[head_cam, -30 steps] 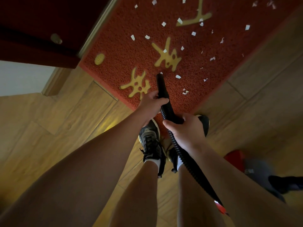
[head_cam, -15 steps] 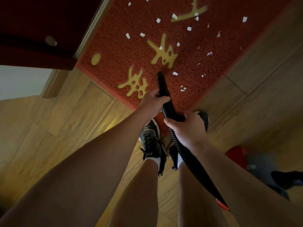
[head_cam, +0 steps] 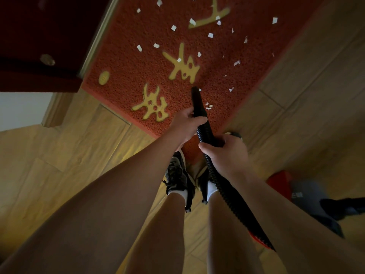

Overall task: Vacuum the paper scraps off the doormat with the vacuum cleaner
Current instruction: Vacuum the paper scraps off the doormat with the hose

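Left grip is wrapped round the black nozzle, and right grip is curled tight on the ribbed hose just below it. The nozzle tip sits on the red doormat mid-frame. White paper scraps are scattered mostly toward the top. The vacuum cleaner body is a blur at lower right on the wood floor.

Head view, steeply downward, close.

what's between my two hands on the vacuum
In the head view, a short bare stretch of hose, black and ribbed, runs between the left hand, gripping the nozzle, and the right hand, gripping the hose lower down.
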A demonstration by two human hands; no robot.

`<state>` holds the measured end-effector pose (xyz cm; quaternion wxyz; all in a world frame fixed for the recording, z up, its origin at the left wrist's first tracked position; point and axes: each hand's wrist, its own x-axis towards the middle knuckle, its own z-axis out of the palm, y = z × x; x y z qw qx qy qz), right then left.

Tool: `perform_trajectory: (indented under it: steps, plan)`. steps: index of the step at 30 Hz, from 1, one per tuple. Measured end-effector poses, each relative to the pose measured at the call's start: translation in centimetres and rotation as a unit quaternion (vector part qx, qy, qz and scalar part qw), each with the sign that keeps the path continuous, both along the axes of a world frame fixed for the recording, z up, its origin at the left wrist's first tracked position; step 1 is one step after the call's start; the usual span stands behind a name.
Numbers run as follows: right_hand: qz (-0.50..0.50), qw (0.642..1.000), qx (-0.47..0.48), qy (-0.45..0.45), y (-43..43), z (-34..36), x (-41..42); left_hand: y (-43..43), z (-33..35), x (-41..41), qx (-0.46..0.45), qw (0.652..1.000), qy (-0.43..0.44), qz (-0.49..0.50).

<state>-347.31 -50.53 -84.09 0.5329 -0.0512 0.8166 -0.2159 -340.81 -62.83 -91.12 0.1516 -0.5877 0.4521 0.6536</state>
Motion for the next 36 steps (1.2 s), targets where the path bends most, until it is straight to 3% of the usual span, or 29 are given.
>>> perform_trajectory:
  steps: [36]
  plan:
    - [0.0, 1.0, 0.006, -0.009, 6.6, 0.6, 1.1, 6.1, 0.8, 0.7, 0.053, 0.998, 0.002, -0.015]
